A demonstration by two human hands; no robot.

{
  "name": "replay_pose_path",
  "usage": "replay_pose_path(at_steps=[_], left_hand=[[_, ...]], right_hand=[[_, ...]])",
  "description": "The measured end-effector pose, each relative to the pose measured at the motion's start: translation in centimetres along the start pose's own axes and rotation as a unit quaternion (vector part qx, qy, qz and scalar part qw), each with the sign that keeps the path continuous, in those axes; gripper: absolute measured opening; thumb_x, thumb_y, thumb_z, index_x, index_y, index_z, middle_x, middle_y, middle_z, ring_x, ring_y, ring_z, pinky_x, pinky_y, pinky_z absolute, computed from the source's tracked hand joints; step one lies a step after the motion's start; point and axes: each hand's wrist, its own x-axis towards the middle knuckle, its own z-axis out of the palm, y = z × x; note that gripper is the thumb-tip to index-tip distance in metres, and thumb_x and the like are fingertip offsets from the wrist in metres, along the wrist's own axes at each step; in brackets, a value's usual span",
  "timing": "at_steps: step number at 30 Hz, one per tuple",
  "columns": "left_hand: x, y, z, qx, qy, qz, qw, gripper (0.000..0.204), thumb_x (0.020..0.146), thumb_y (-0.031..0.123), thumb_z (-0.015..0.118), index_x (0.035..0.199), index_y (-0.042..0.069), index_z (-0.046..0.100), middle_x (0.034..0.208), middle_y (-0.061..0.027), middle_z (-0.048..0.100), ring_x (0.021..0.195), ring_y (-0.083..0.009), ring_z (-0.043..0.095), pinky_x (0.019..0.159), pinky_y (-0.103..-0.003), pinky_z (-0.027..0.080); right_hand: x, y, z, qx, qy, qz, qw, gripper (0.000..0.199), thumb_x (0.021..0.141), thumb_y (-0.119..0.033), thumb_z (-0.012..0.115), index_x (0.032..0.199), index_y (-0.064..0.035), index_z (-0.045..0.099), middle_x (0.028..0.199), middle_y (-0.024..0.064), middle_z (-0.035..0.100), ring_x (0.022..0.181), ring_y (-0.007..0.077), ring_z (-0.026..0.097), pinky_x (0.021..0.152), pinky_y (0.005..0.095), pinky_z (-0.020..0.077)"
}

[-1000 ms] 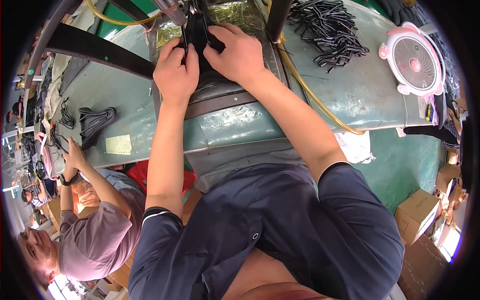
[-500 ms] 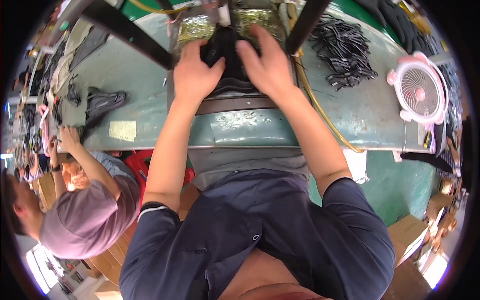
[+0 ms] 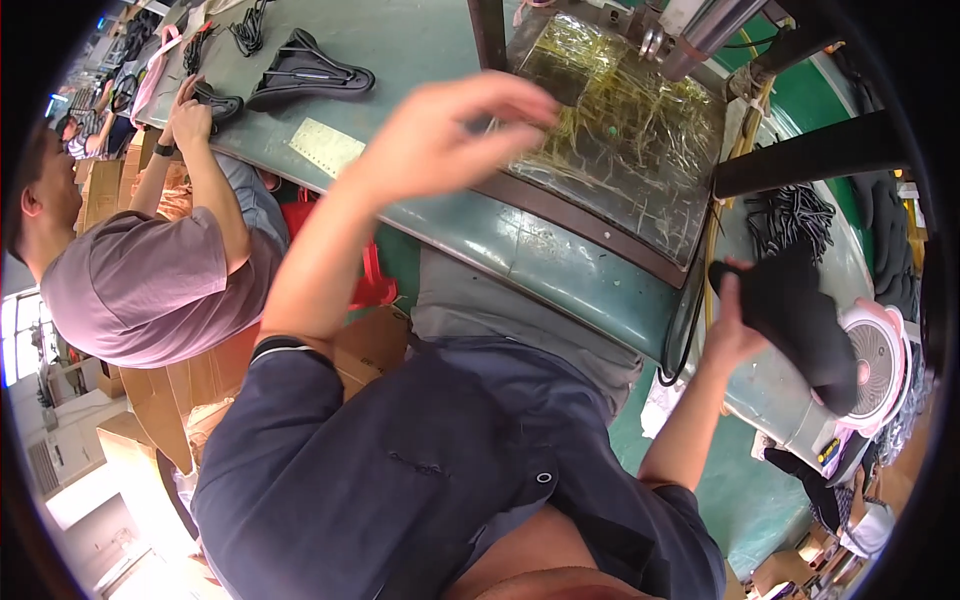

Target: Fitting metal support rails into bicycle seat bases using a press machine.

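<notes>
My right hand (image 3: 735,325) is closed on the near edge of a black bicycle saddle (image 3: 795,320), its thumb across the surface. The saddle is off the bench, at the right, partly in front of a pink fan. Raised over the bench's front edge, my left hand (image 3: 440,140) is somewhat blurred, its fingers stretched out and apart with nothing in them. Close to that hand lies a flat press plate (image 3: 640,215) wrapped in creased, yellowish clear film. A metal cylinder (image 3: 715,35) stands over the plate's far side.
Dark frame posts (image 3: 820,160) rise beside the plate. A pink and white fan (image 3: 880,365) and a heap of black strips (image 3: 795,220) are at the right. At the left are another saddle (image 3: 310,70), a pale card (image 3: 325,148) and a seated co-worker (image 3: 180,260).
Both hands have left the plate. My right hand has carried the saddle off to the right; my left hand has lifted away to the left. The view has turned.
</notes>
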Motion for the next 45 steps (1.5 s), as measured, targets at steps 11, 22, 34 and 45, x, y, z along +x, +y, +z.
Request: replay_pose_path(at_steps=[11, 22, 34, 45], left_hand=[[-5.9, -17.7, -15.0, 0.630, -0.241, -0.187, 0.714, 0.054, 0.081, 0.008, 0.075, 0.134, 0.007, 0.067, 0.124, -0.0149, 0.074, 0.124, -0.0378, 0.067, 0.112, -0.049, 0.048], [8.4, 5.6, 6.0, 0.341, -0.214, -0.050, 0.914, 0.067, 0.081, 0.036, 0.080, 0.139, 0.008, 0.064, 0.098, -0.0218, 0.076, 0.095, -0.0439, 0.074, 0.083, -0.054, 0.058], [5.2, -0.4, 10.9, 0.039, 0.038, -0.191, 0.980, 0.060, 0.099, 0.049, 0.079, 0.124, -0.004, 0.067, 0.111, -0.0239, 0.077, 0.104, -0.0416, 0.074, 0.095, -0.043, 0.057], [6.0, -3.5, 13.9, 0.224, 0.237, 0.047, 0.944, 0.030, 0.100, 0.017, 0.075, 0.077, -0.001, 0.071, 0.115, -0.0180, 0.077, 0.084, -0.0365, 0.075, 0.074, -0.042, 0.059]], right_hand=[[21.1, 3.6, -3.7, 0.255, 0.110, 0.241, 0.930, 0.092, 0.099, -0.032, 0.084, 0.159, 0.0179, 0.035, 0.143, 0.0285, 0.063, 0.113, 0.0332, 0.075, 0.101, 0.0387, 0.0600], [-3.2, -12.6, 4.6, -0.022, -0.258, -0.107, 0.960, 0.086, 0.091, -0.032, 0.087, 0.157, 0.0049, 0.048, 0.144, 0.0281, 0.060, 0.121, 0.0441, 0.068, 0.103, 0.0483, 0.0574], [4.3, -6.2, 11.1, -0.239, -0.174, -0.072, 0.953, 0.038, 0.093, -0.034, 0.076, 0.109, -0.0009, 0.069, 0.095, 0.0201, 0.073, 0.081, 0.0418, 0.075, 0.069, 0.0499, 0.0614], [4.0, -4.2, 14.0, -0.170, -0.072, -0.111, 0.977, 0.038, 0.091, -0.025, 0.080, 0.126, -0.0104, 0.078, 0.119, 0.0143, 0.077, 0.092, 0.0357, 0.077, 0.076, 0.0423, 0.0638]])
